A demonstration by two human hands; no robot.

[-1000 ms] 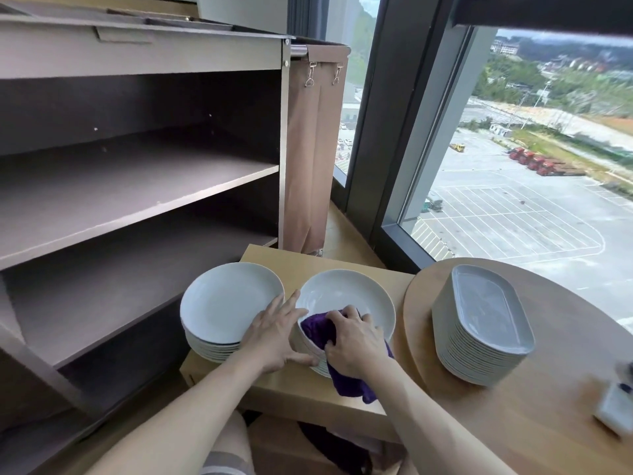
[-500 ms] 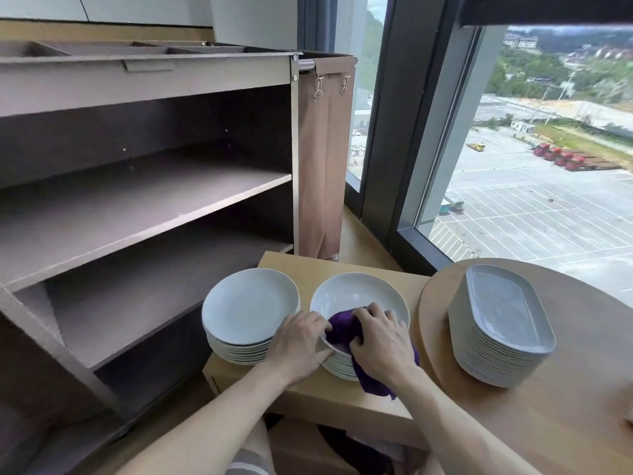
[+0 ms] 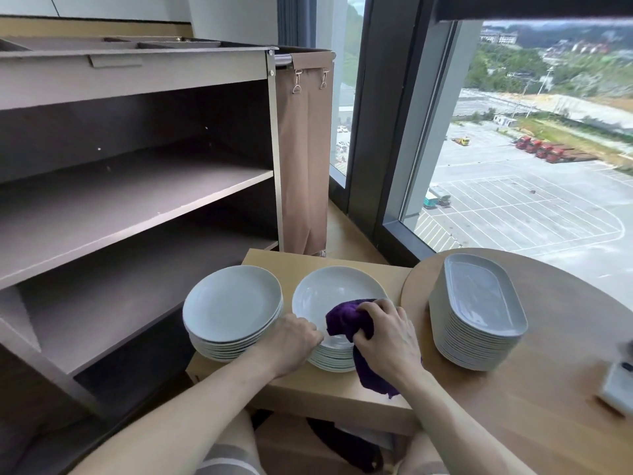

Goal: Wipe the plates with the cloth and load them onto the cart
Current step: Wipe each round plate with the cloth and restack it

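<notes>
Shifting right across the top plate (image 3: 329, 293) on the low table (image 3: 301, 265), the right hand (image 3: 387, 334) is clutching the purple cloth (image 3: 346, 320); the left hand (image 3: 291, 341) is gripping the plate's near rim with curled fingers.

Glossy, smooth white ceramic plates (image 3: 337, 293) sat on a pale matt wood tabletop (image 3: 342, 395), under a fuzzy purple cloth (image 3: 346, 318); beside them stood a cart (image 3: 137, 186) with matt grey-brown shelves and a tan fabric bag (image 3: 303, 156).

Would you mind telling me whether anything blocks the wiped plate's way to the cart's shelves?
Only the left plate stack stands between the wiped plate and the cart shelf, and it looks low enough to lift over.
</notes>
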